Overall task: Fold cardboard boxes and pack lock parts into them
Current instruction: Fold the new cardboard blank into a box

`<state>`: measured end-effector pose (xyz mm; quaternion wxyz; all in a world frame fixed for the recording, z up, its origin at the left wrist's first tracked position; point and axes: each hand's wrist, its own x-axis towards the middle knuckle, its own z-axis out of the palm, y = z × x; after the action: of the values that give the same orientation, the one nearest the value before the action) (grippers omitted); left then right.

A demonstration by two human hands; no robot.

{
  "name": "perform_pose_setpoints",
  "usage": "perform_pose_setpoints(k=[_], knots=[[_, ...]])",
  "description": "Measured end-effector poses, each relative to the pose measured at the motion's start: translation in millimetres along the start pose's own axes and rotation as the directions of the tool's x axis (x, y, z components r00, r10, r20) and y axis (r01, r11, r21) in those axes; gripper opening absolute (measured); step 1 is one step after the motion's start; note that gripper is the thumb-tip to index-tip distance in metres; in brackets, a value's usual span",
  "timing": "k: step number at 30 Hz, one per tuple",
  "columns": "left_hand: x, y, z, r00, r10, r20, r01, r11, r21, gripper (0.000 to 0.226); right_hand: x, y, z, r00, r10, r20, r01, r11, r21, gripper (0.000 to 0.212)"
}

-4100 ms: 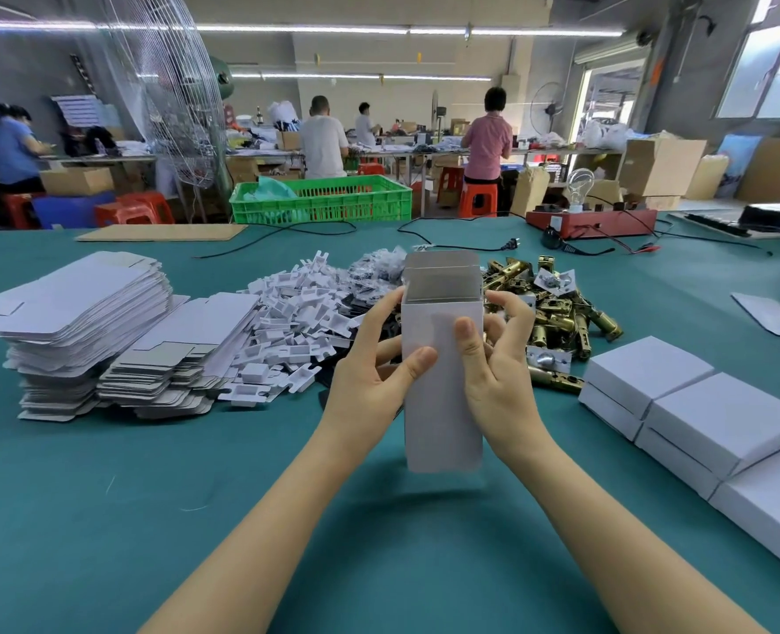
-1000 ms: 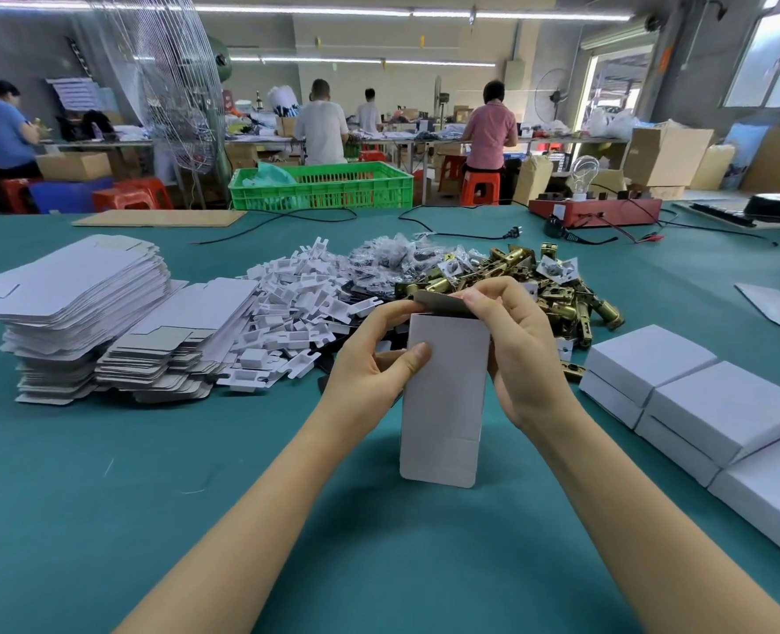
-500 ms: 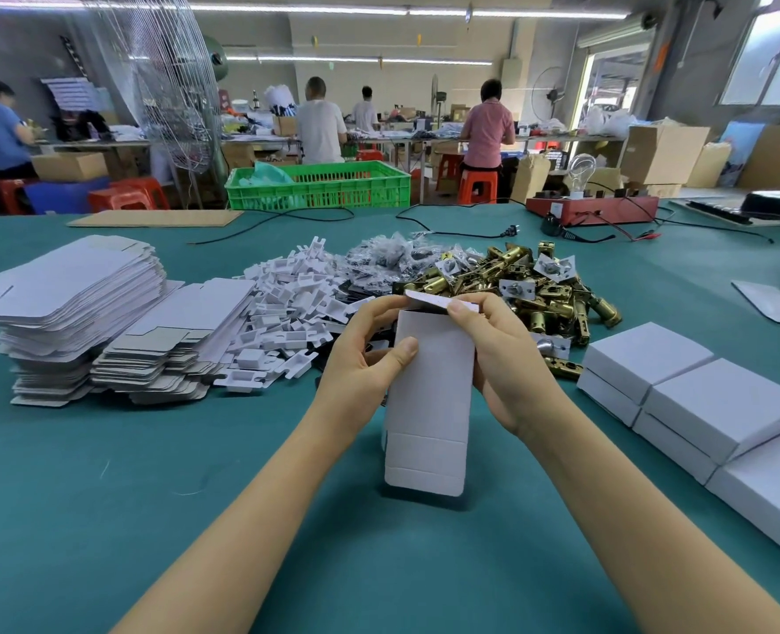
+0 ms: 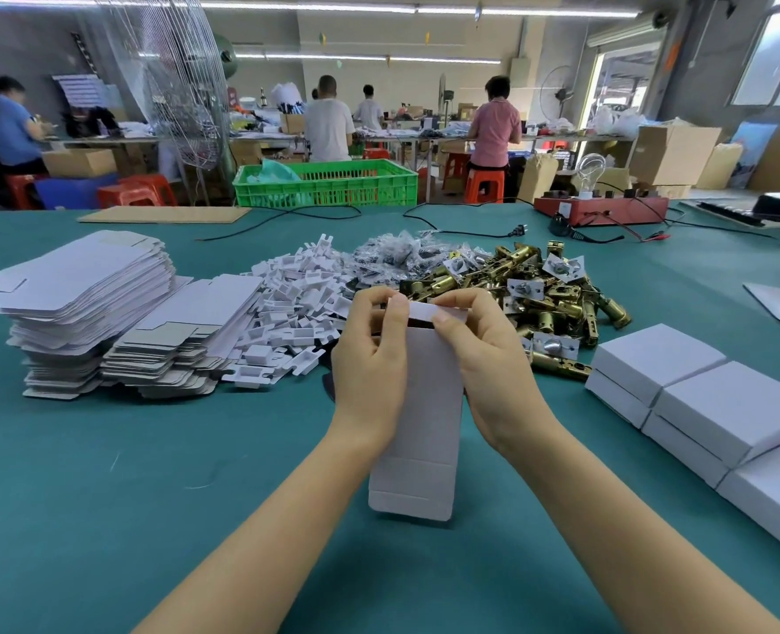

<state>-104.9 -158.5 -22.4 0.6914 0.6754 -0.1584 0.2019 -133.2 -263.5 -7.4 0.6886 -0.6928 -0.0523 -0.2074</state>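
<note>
— Big work room, long lights up top, people (image 4: 328, 119) busy at far tables. Close by?

— Green desk (image 4: 104, 496). In the middle, a tall white box (image 4: 420, 432), standing up, bottom end near the desk.

— Held how?

— By both hands, at the top end. Left hand (image 4: 369, 368) wrapped round the left side, thumb on the top flap (image 4: 429, 310). Right hand (image 4: 493, 363) curled round the right side, fingertips pinching the same flap. Both grips clamped on the box.

— And the lock bits?

— Pile of gold lock parts (image 4: 548, 304) just behind the hands. Beside it, a heap of small white plastic pieces (image 4: 296, 313) and some little bags (image 4: 392, 258).

— More boxes?

— Flat ones, stacked at the left (image 4: 86, 295). Done ones, shut, in a row at the right (image 4: 726, 409).

— Farther back?

— Green crate (image 4: 328, 183), black wires (image 4: 461, 226), a red tray with a glass bulb (image 4: 600, 209).
</note>
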Motion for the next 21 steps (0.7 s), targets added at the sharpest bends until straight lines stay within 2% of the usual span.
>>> perform_pose_setpoints(k=[7,11,16,21], knots=[[-4.8,1.4,2.8,1.0,0.003,0.012,-0.002,0.995,-0.098,0.014,0.3,-1.3,-1.0,0.997,0.047,-0.064,-0.041,0.995,0.095,0.016],[-3.8,1.5,1.7,1.0,-0.002,0.02,0.005,0.984,-0.176,0.006,0.7,1.5,-0.9,0.997,0.044,-0.071,-0.035,0.993,0.113,0.015],[-4.6,-0.5,0.7,1.0,0.006,0.021,-0.003,0.985,-0.174,0.017,1.0,3.2,-0.9,0.996,0.013,-0.091,-0.004,0.995,0.102,0.017],[-4.8,-3.8,-0.2,0.999,0.034,0.035,-0.027,0.981,-0.193,0.007,0.6,3.2,0.1,0.996,0.013,-0.094,-0.004,0.995,0.096,0.016]])
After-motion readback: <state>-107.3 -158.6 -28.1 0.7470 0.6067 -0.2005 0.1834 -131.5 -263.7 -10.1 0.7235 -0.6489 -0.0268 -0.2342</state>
